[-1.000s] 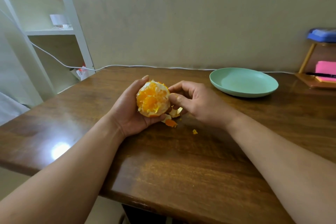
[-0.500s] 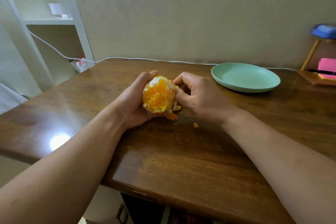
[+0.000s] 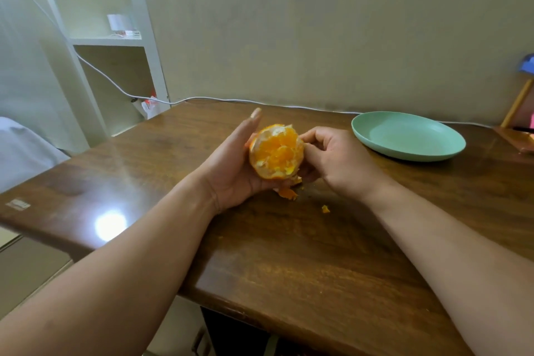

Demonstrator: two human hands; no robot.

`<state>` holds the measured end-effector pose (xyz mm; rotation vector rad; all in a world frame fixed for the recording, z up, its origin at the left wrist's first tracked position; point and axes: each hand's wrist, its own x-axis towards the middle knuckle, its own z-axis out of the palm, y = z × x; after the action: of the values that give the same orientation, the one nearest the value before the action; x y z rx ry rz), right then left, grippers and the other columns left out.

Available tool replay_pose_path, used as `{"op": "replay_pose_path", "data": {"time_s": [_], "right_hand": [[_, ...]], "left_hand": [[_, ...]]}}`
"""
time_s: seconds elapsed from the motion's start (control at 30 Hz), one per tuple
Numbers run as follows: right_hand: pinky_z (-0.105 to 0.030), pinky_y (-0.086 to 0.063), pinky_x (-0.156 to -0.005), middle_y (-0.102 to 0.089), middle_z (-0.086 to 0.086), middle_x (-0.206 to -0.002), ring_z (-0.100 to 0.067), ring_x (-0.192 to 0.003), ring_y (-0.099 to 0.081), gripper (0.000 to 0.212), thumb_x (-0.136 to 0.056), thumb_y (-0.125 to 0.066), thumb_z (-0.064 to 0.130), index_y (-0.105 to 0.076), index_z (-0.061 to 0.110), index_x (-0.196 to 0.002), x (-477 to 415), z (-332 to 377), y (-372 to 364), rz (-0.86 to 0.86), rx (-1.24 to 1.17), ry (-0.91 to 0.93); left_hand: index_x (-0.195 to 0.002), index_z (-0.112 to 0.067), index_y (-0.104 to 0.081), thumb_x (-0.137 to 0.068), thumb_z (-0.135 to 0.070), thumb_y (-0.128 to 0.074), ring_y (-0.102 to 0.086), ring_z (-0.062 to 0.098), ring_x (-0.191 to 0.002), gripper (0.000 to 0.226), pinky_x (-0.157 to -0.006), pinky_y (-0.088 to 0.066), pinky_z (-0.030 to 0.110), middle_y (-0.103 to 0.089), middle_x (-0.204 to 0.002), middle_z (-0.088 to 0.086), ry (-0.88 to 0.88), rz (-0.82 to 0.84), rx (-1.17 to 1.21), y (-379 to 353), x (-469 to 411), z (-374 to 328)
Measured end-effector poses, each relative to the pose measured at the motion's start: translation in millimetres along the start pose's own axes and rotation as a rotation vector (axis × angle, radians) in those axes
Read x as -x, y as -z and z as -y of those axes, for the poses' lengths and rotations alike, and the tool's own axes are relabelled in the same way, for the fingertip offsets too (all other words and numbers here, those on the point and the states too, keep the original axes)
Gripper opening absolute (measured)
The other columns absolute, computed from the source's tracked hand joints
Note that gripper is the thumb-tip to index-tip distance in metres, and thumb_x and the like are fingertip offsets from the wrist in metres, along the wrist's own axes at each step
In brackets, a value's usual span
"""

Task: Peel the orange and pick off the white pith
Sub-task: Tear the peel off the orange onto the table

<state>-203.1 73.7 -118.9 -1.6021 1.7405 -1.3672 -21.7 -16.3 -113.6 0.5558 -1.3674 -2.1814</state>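
A mostly peeled orange (image 3: 276,152), its flesh bare with white pith around the rim, sits in my left hand (image 3: 234,169) just above the wooden table (image 3: 289,254). The left palm cups it from the left and below, thumb pointing up. My right hand (image 3: 336,159) is at the orange's right side, its curled fingers pinching at the fruit's edge. Scraps of peel (image 3: 286,192) lie on the table right under the orange, and a tiny bit of peel (image 3: 325,209) lies nearer to me.
A light green plate (image 3: 407,136) stands at the back right of the table. A white cable (image 3: 231,100) runs along the wall behind. A wooden stand with blue and pink items (image 3: 520,113) is at the far right edge. White shelving (image 3: 115,40) stands to the left.
Both hands stay on the orange, which has turned slightly in the left hand. The left thumb now points up, away from the fruit. The view has shifted.
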Motion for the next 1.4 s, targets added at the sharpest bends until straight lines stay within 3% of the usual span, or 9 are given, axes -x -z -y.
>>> {"op": "replay_pose_path", "data": {"time_s": [0.1,0.17,0.23,0.3,0.53,0.73,0.97,1.17,1.4], "right_hand": [[-0.030,-0.059,-0.057,-0.075,-0.007,-0.074,-0.020,-0.066,-0.072,0.016,-0.108,-0.061,0.013,-0.073,0.005,-0.099,-4.1,-1.1,-2.5,-0.070,-0.221,-0.185],[-0.029,-0.058,-0.055,-0.074,-0.009,-0.074,-0.021,-0.067,-0.070,0.020,-0.108,-0.057,0.011,-0.072,0.003,-0.097,-5.1,-2.8,-2.8,-0.095,-0.316,-0.288],[-0.034,-0.061,-0.058,-0.075,-0.014,-0.081,-0.024,-0.070,-0.071,0.021,-0.108,-0.056,0.010,-0.072,0.000,-0.100,-5.2,-3.8,-2.1,-0.087,-0.386,-0.376],[-0.044,-0.065,-0.070,-0.077,-0.020,-0.092,-0.030,-0.078,-0.074,0.021,-0.108,-0.057,0.012,-0.072,-0.003,-0.107,-4.6,-4.1,-1.8,-0.051,-0.385,-0.410],[-0.035,-0.059,-0.069,-0.075,-0.014,-0.088,-0.023,-0.079,-0.072,0.029,-0.111,-0.049,0.016,-0.073,-0.001,-0.110,-1.0,4.4,-4.8,0.076,-0.417,-0.344],[-0.030,-0.058,-0.061,-0.074,-0.011,-0.078,-0.019,-0.069,-0.070,0.023,-0.110,-0.053,0.011,-0.072,-0.002,-0.104,1.4,7.7,-6.7,0.011,-0.283,-0.246],[-0.028,-0.050,-0.056,-0.067,-0.006,-0.070,-0.015,-0.062,-0.060,0.021,-0.107,-0.057,0.012,-0.069,0.002,-0.093,1.4,8.1,-12.4,-0.052,-0.300,-0.230],[-0.037,-0.053,-0.066,-0.070,-0.017,-0.087,-0.026,-0.076,-0.064,0.031,-0.112,-0.050,0.017,-0.068,-0.008,-0.115,2.7,3.4,-10.1,0.056,-0.333,-0.284],[-0.028,-0.047,-0.055,-0.066,-0.006,-0.072,-0.016,-0.062,-0.057,0.020,-0.106,-0.061,0.018,-0.068,0.003,-0.095,2.1,6.1,-12.9,-0.047,-0.314,-0.208]], "left_hand": [[-0.152,-0.015,-0.050,-0.092,-0.055,-0.076,-0.071,0.036,-0.118,0.077,-0.090,-0.065,0.046,-0.060,-0.148,0.022,-0.113,0.083,-0.075,5.3,-2.7,3.9],[-0.159,-0.030,-0.037,-0.085,-0.039,-0.090,-0.072,0.028,-0.120,0.091,-0.091,-0.064,0.042,-0.056,-0.150,0.013,-0.223,0.020,-0.350,6.2,-3.4,10.4],[-0.160,-0.042,-0.029,-0.081,-0.036,-0.094,-0.068,0.011,-0.122,0.102,-0.096,-0.062,0.033,-0.056,-0.145,-0.004,-0.341,-0.097,-0.771,3.9,-2.5,16.7],[-0.158,-0.043,-0.029,-0.078,-0.046,-0.094,-0.065,0.006,-0.121,0.103,-0.095,-0.062,0.030,-0.056,-0.140,-0.013,-0.398,-0.180,-0.942,2.3,-2.3,19.6],[-0.147,-0.032,-0.042,-0.083,-0.049,-0.089,-0.065,0.000,-0.113,0.082,-0.087,-0.056,0.019,-0.063,-0.125,-0.016,-0.423,-0.280,-0.816,-0.3,0.6,21.1],[-0.139,-0.030,-0.047,-0.078,-0.055,-0.092,-0.072,0.013,-0.106,0.079,-0.079,-0.062,0.031,-0.069,-0.120,-0.005,-0.383,-0.266,-0.746,1.5,0.7,19.8],[-0.139,-0.020,-0.047,-0.089,-0.038,-0.088,-0.076,0.023,-0.081,0.067,-0.076,-0.067,0.046,-0.073,-0.107,0.009,-0.378,-0.229,-0.589,-3.3,-0.1,20.9],[-0.137,-0.020,-0.049,-0.085,-0.044,-0.090,-0.079,0.023,-0.085,0.070,-0.069,-0.065,0.039,-0.073,-0.111,0.010,-0.384,-0.270,-0.662,-1.1,-1.6,23.7],[-0.129,-0.003,-0.061,-0.095,-0.041,-0.080,-0.070,0.030,-0.080,0.054,-0.069,-0.063,0.040,-0.073,-0.101,0.015,-0.352,-0.171,-0.489,-1.3,-3.6,18.1]]}}
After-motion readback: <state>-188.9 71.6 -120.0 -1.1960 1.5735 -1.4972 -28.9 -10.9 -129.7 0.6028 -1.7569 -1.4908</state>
